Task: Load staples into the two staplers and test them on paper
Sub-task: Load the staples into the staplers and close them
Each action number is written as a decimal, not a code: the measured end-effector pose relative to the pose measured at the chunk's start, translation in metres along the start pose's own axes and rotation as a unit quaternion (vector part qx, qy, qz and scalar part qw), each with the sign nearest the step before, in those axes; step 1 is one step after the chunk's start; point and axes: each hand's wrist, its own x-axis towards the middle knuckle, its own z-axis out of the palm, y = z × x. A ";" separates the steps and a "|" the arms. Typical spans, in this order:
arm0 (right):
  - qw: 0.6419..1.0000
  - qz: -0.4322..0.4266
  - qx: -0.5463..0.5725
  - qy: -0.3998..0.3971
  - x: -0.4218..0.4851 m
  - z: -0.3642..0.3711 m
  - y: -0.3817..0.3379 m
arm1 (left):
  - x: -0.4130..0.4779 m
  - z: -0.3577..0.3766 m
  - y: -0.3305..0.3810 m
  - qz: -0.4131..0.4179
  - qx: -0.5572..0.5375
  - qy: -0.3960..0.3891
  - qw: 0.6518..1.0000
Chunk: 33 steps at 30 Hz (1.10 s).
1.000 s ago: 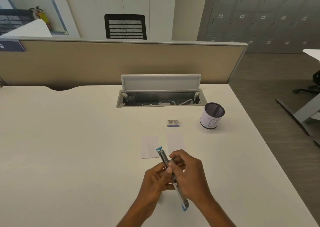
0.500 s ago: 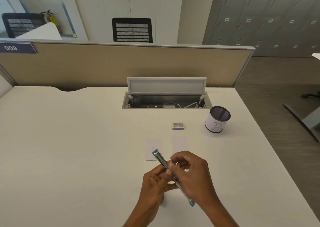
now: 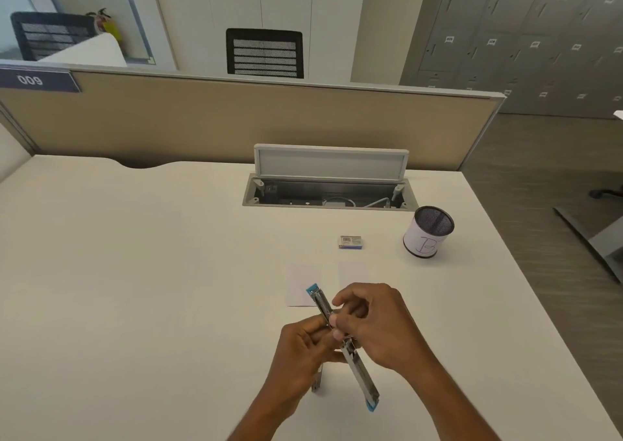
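A blue-tipped metal stapler [image 3: 360, 371] is swung fully open, its two arms stretched in a long line above the desk. My left hand [image 3: 303, 356] grips it near the hinge from the left. My right hand [image 3: 377, 326] pinches at the middle of the open channel; whether staples are between the fingers is hidden. A metal part [image 3: 317, 378] hangs below my left hand. Two small white paper slips [image 3: 301, 285] [image 3: 354, 272] lie just beyond the hands. A small staple box [image 3: 350, 242] sits farther back. No second stapler is visible.
A mesh pen cup [image 3: 427, 232] with a white label stands at the right rear. An open cable hatch [image 3: 328, 184] is set into the white desk [image 3: 135, 272] near the beige partition [image 3: 236, 123]. The desk's right edge drops to the floor.
The stapler's far tip has swung slightly left and my right hand has shifted along the channel. The view has panned a little, so the scene sits further right in frame.
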 end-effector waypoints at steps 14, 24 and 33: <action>0.999 0.008 -0.035 -0.036 -0.003 0.000 -0.002 | -0.005 -0.001 0.000 -0.033 -0.046 -0.018 0.998; 0.989 0.086 0.005 -0.122 0.003 -0.013 -0.010 | -0.007 -0.003 -0.006 -0.058 -0.079 -0.058 0.994; 0.992 0.082 -0.006 -0.095 0.008 -0.006 -0.012 | -0.007 -0.011 -0.004 -0.057 -0.076 -0.091 0.991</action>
